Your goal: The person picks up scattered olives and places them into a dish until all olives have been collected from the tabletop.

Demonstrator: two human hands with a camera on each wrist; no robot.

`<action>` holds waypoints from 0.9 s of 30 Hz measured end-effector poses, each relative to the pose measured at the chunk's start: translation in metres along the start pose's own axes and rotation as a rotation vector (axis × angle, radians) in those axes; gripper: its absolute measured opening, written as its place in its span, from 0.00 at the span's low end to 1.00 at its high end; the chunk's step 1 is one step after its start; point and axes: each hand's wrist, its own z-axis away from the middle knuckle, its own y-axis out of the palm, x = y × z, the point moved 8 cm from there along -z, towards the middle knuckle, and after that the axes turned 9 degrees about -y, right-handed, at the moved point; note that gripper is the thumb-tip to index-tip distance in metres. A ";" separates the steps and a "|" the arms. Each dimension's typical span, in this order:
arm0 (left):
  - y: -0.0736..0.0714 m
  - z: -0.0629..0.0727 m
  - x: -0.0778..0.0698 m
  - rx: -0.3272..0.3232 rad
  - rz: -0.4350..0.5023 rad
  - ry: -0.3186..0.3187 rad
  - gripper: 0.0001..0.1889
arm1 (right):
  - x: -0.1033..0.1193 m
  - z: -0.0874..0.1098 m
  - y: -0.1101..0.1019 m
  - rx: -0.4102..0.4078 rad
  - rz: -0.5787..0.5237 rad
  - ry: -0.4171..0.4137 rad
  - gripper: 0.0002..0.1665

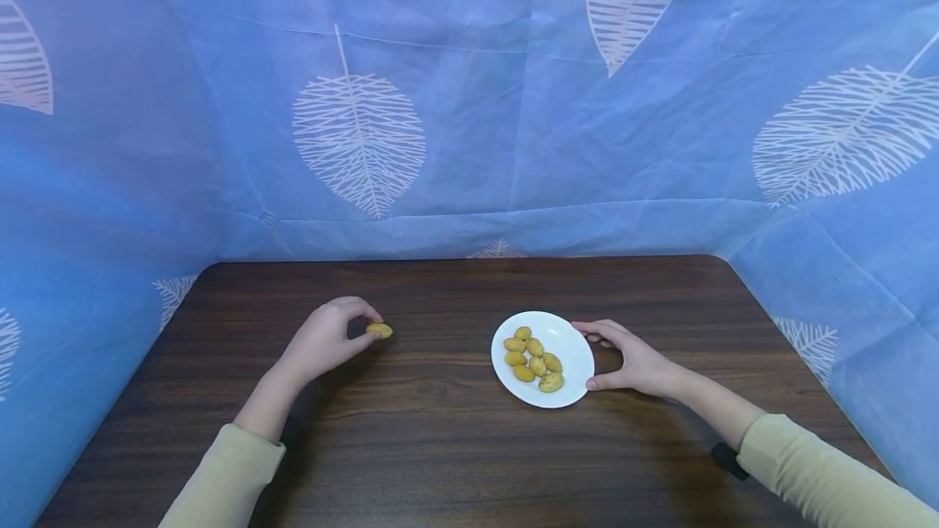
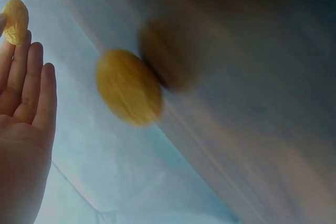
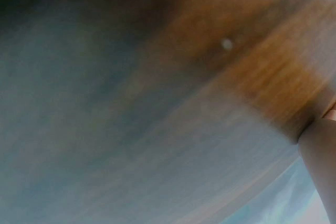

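Observation:
Between thumb and fingertips my left hand [image 1: 326, 336] pinches a small yellow oval fruit [image 1: 380, 331], left of the plate. The left wrist view also shows this fruit [image 2: 16, 21] at the fingertips, its skin wrinkled. A second yellow oval fruit [image 2: 128, 87] lies on the tabletop there; in the head view it cannot be made out. My right hand [image 1: 634, 361] holds the right rim of a round white plate [image 1: 575, 346], thumb at the near side and fingers at the far side. Several like yellow fruits [image 1: 538, 367] lie on the plate, mostly left of its middle.
The dark wooden table [image 1: 440, 455] has rounded far corners. Blue cloth [image 1: 469, 145] with white leaf prints hangs behind it and at both sides. In the right wrist view the tabletop is blurred, with only a sliver of the hand [image 3: 320, 150] at the edge.

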 end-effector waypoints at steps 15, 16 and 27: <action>0.027 -0.022 -0.055 0.042 0.063 0.092 0.07 | -0.001 0.002 0.000 -0.004 0.003 -0.005 0.51; 0.029 -0.024 -0.059 0.043 0.066 0.100 0.07 | -0.001 0.002 0.000 -0.004 0.003 -0.005 0.51; 0.050 -0.040 -0.096 0.063 0.078 0.182 0.07 | 0.001 0.000 0.000 -0.003 -0.013 0.004 0.51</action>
